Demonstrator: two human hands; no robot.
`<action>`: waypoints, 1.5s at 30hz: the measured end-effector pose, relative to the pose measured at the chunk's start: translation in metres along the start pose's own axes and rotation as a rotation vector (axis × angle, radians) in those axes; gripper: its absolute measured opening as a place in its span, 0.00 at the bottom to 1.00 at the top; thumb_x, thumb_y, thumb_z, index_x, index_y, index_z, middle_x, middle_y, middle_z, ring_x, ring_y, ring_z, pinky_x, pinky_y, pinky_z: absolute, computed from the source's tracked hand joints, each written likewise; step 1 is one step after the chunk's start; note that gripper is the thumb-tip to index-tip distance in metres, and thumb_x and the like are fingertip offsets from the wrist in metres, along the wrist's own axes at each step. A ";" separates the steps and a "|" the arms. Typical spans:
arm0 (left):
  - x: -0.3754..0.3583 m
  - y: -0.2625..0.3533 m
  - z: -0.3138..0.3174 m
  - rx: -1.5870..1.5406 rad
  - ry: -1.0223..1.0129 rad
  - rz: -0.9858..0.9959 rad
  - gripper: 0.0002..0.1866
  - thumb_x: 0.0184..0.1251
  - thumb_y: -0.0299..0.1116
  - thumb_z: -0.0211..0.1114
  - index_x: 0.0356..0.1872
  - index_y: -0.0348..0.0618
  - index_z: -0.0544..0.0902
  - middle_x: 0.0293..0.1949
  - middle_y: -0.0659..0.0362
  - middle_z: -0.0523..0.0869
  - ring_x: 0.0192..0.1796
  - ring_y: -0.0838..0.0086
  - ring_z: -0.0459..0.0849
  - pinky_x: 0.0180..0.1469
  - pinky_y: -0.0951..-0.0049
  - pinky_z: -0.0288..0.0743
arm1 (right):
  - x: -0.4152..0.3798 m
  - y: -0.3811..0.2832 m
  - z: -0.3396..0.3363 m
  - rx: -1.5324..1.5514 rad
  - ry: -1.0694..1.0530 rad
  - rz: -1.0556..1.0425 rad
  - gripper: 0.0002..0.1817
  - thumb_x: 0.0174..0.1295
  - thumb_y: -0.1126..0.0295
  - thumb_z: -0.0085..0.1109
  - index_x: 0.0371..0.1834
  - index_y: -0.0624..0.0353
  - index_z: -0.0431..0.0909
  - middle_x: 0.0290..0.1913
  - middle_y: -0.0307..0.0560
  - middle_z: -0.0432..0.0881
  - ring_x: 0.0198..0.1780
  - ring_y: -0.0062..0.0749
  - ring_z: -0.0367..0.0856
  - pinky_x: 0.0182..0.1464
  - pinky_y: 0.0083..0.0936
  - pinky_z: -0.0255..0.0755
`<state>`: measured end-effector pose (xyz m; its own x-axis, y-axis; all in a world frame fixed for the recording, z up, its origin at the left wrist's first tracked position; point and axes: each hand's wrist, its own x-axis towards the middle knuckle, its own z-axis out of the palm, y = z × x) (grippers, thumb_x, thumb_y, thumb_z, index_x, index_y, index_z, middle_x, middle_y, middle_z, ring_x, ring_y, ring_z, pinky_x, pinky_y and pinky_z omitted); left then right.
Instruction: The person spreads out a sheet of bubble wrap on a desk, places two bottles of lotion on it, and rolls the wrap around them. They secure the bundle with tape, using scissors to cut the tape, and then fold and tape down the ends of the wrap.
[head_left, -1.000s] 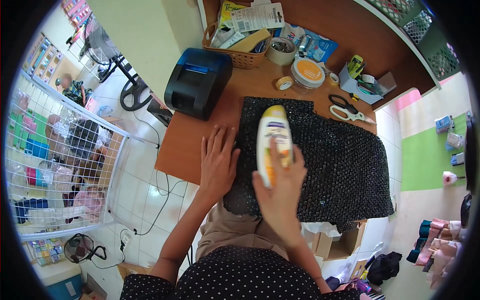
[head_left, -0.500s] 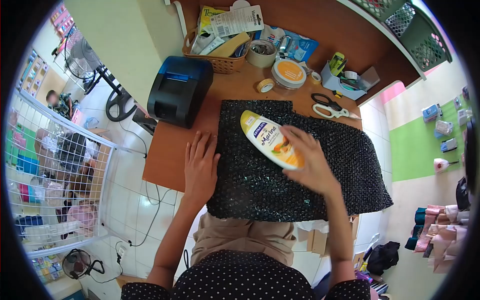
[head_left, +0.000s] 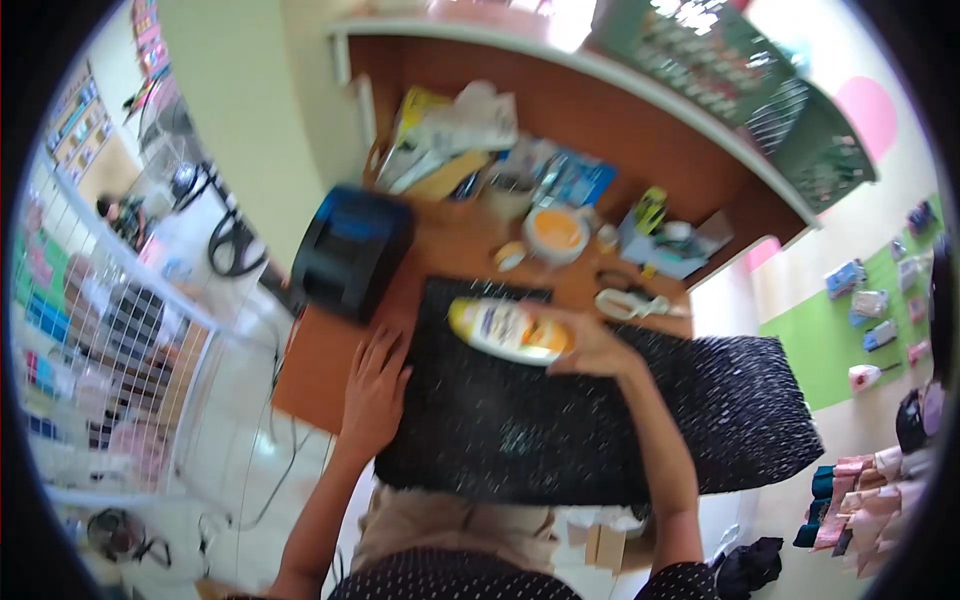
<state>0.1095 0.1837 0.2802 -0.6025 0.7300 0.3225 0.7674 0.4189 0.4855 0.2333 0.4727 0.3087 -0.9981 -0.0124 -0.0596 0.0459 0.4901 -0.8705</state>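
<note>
A white lotion bottle (head_left: 497, 331) with a yellow cap and "Marina" on its label lies nearly level on a sheet of black bubble wrap (head_left: 520, 430). My right hand (head_left: 597, 350) is closed around its base end, the cap pointing left. My left hand (head_left: 376, 390) rests flat with fingers spread, on the brown tabletop at the left edge of the bubble wrap. The wrap covers much of the desk and hangs past its front and right sides. Motion blurs this view.
Left of the wrap stands a black printer (head_left: 352, 255). Behind it are an orange-lidded tub (head_left: 556, 234), a tape roll (head_left: 510, 256), scissors (head_left: 632, 304) and a light-blue organizer box (head_left: 665, 250). A shelf edge (head_left: 600, 70) overhangs the back. A white wire rack (head_left: 120, 370) stands left.
The bottle has turned from a slant to nearly level, with my right hand still on its base end. The camera has tilted up, and my left hand stays flat on the tabletop.
</note>
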 end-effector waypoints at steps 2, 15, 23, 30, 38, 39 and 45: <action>-0.001 0.001 0.002 -0.012 0.010 0.002 0.21 0.64 0.27 0.51 0.58 0.36 0.69 0.59 0.49 0.68 0.66 0.55 0.61 0.67 0.55 0.51 | 0.000 -0.001 -0.004 -0.048 -0.047 -0.015 0.46 0.31 0.78 0.63 0.65 0.56 0.63 0.68 0.48 0.61 0.69 0.38 0.57 0.71 0.29 0.47; -0.002 0.006 -0.003 -0.055 -0.013 -0.054 0.20 0.64 0.28 0.52 0.57 0.35 0.71 0.58 0.49 0.69 0.66 0.57 0.62 0.68 0.54 0.50 | 0.021 -0.276 -0.208 -0.788 0.953 -0.524 0.12 0.56 0.76 0.55 0.44 0.59 0.81 0.44 0.44 0.83 0.47 0.25 0.79 0.49 0.25 0.73; 0.000 0.005 -0.005 -0.096 0.004 -0.067 0.19 0.62 0.27 0.52 0.56 0.36 0.72 0.58 0.50 0.69 0.66 0.56 0.62 0.68 0.55 0.50 | 0.084 -0.265 -0.328 -0.590 0.158 0.591 0.25 0.57 0.59 0.56 0.58 0.54 0.70 0.44 0.40 0.74 0.43 0.24 0.72 0.35 0.21 0.73; 0.000 0.006 -0.004 -0.096 0.018 -0.076 0.19 0.60 0.26 0.54 0.55 0.37 0.73 0.57 0.50 0.70 0.65 0.56 0.63 0.67 0.55 0.51 | 0.086 -0.254 -0.339 -0.802 0.238 0.572 0.27 0.56 0.56 0.56 0.60 0.50 0.68 0.47 0.41 0.71 0.44 0.24 0.71 0.38 0.24 0.73; 0.001 0.004 -0.004 -0.074 0.018 -0.045 0.17 0.64 0.29 0.52 0.53 0.35 0.73 0.55 0.50 0.71 0.64 0.57 0.64 0.66 0.58 0.54 | 0.061 -0.283 -0.387 -1.220 0.754 0.051 0.22 0.51 0.63 0.60 0.51 0.57 0.72 0.42 0.45 0.76 0.42 0.27 0.77 0.42 0.25 0.75; -0.001 0.004 -0.002 -0.054 0.026 -0.043 0.17 0.64 0.29 0.52 0.54 0.35 0.73 0.55 0.50 0.71 0.64 0.57 0.64 0.66 0.57 0.54 | 0.047 -0.294 -0.379 -1.212 0.863 -0.043 0.22 0.51 0.64 0.61 0.49 0.58 0.73 0.41 0.45 0.77 0.42 0.27 0.77 0.42 0.25 0.75; 0.000 0.001 0.000 -0.057 0.036 -0.038 0.18 0.65 0.29 0.51 0.55 0.36 0.72 0.57 0.51 0.71 0.64 0.58 0.64 0.67 0.57 0.54 | -0.051 -0.278 -0.200 -0.693 0.844 -0.218 0.17 0.47 0.69 0.64 0.41 0.63 0.76 0.36 0.48 0.82 0.39 0.29 0.83 0.44 0.24 0.77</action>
<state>0.1100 0.1839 0.2808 -0.6394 0.6939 0.3312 0.7305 0.4138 0.5433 0.2632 0.5116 0.6511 -0.7013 0.3102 0.6418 0.0970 0.9335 -0.3453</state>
